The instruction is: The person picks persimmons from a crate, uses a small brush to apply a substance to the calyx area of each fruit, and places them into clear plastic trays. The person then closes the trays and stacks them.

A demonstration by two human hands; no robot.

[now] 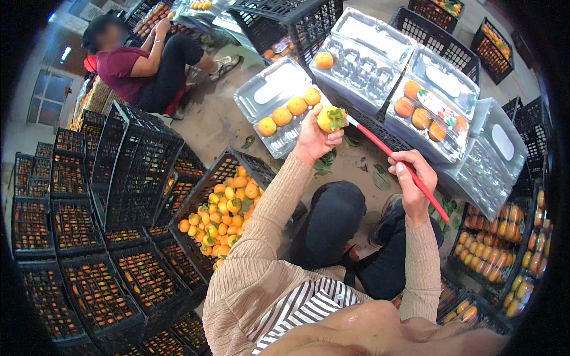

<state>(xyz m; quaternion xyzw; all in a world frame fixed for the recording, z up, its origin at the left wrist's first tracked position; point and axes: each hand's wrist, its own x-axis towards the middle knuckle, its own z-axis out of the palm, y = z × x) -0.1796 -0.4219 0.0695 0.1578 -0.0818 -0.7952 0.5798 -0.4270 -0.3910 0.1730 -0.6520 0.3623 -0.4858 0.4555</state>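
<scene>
My left hand (317, 138) holds a persimmon (330, 118) with its green calyx turned toward the right. In my right hand (412, 180) is a brush (378, 144) with a red handle, its pale tip beside the persimmon. Just beyond my left hand, an open clear plastic tray (278, 84) has several persimmons (282, 116) in a row. Another open clear tray (358, 62) holds one persimmon (324, 60). A third tray (429, 115) contains several persimmons and a printed insert. By my left forearm, a black plastic crate (196, 249) is filled with loose persimmons (227, 213).
Stacked black crates (104, 289) of fruit fill the left side. A person (129, 71) sits at the upper left. More clear trays (490, 151) stand at right, above crates with packed fruit (487, 256). Loose leaves (381, 179) lie on the floor.
</scene>
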